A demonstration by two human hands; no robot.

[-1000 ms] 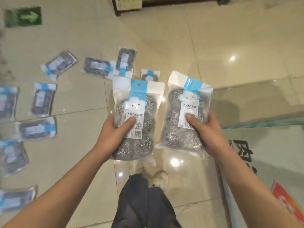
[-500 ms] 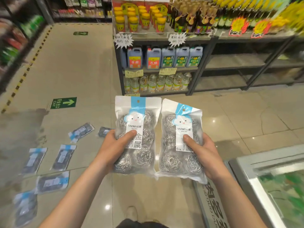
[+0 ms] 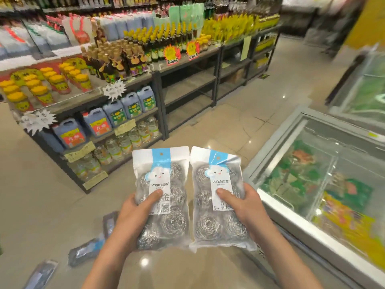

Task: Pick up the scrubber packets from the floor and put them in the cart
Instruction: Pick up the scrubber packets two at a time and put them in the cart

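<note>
Two clear scrubber packets with blue-and-white labels and steel-wool balls inside are held side by side in front of me. My left hand (image 3: 133, 217) grips the left packet (image 3: 164, 184), thumb on its label. My right hand (image 3: 243, 207) grips the right packet (image 3: 214, 174) the same way. More scrubber packets lie on the tiled floor at the lower left: one (image 3: 87, 252) near my left forearm, another (image 3: 41, 274) at the bottom edge, and one (image 3: 109, 224) partly behind my left hand. No cart is in view.
A dark metal shelf rack (image 3: 160, 105) with sauce bottles, jars and oil jugs runs across the left and middle. A glass-topped chest freezer (image 3: 277, 197) stands close on the right. Beige tiled floor (image 3: 239, 122) forms an aisle between them.
My view has lifted from the floor and swung right, bringing the shelves and freezer into sight. Both hands keep the same grip on the two packets, held at about the same height.
</note>
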